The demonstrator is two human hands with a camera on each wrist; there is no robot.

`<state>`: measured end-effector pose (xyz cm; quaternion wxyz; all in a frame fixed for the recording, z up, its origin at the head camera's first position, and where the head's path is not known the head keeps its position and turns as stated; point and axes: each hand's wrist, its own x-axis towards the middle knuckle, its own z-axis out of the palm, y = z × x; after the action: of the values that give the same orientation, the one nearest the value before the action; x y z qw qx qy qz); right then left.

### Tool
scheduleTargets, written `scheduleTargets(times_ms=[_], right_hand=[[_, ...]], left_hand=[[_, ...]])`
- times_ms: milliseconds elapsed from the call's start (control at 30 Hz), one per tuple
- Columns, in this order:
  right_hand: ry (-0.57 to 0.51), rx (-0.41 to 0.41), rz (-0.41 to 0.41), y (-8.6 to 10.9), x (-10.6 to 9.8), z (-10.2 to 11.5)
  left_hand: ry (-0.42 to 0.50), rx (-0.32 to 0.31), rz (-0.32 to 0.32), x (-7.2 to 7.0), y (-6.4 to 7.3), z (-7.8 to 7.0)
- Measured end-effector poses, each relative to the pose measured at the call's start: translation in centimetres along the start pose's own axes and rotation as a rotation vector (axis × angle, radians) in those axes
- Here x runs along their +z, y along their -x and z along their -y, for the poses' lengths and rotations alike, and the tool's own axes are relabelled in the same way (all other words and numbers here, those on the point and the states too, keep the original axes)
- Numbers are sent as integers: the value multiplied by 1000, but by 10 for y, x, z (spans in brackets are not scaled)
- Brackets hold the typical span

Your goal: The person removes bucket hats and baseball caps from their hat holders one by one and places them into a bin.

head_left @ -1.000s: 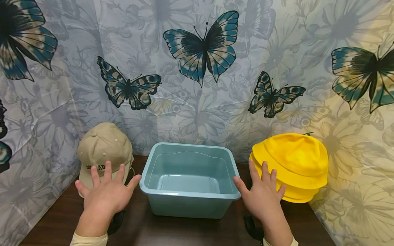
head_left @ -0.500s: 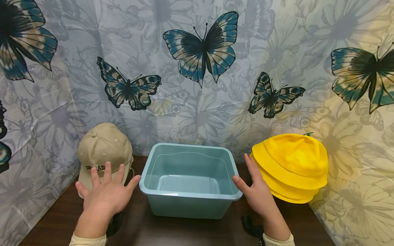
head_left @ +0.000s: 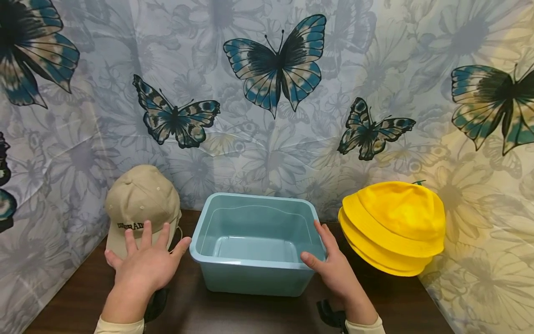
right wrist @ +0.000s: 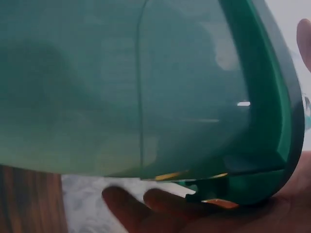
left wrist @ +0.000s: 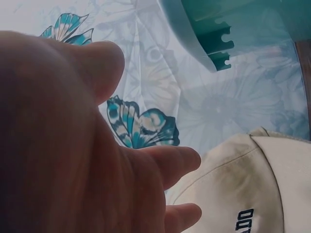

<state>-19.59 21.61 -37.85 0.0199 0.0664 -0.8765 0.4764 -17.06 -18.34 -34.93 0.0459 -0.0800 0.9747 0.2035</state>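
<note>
My left hand (head_left: 143,269) is spread out flat in front of a beige baseball cap (head_left: 143,197) with dark lettering, its fingertips overlapping the brim in the head view. Its thumb points toward the left rim of a pale blue-green plastic tub (head_left: 258,280). At the tub's right front corner is my right hand (head_left: 340,276), thumb and fingers apart and nearly straight, overlapping the rim. The right wrist view shows fingers (right wrist: 126,206) along the outside of the tub wall, with the thumb on the other side of the corner. Inside, the tub holds nothing.
Several stacked yellow bucket hats (head_left: 396,222) lie to the right of the tub. Behind everything hangs a grey cloth (head_left: 271,157) printed with flowers and butterflies. The dark wooden table (head_left: 233,317) extends under all of it.
My right hand has moved left, from in front of the yellow hats to the tub's right rim, uncovering the hats. My left hand has stayed nearly still.
</note>
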Motion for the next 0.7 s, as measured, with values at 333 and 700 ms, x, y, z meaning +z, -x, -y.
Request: scheduleTargets(times_ms=[333, 700], right_hand=[[-17, 52, 1, -2, 5, -8], [-46, 48, -4, -6, 5, -17]], left_hand=[[5, -5, 12, -1, -1, 3], [121, 40, -150, -2, -3, 18]])
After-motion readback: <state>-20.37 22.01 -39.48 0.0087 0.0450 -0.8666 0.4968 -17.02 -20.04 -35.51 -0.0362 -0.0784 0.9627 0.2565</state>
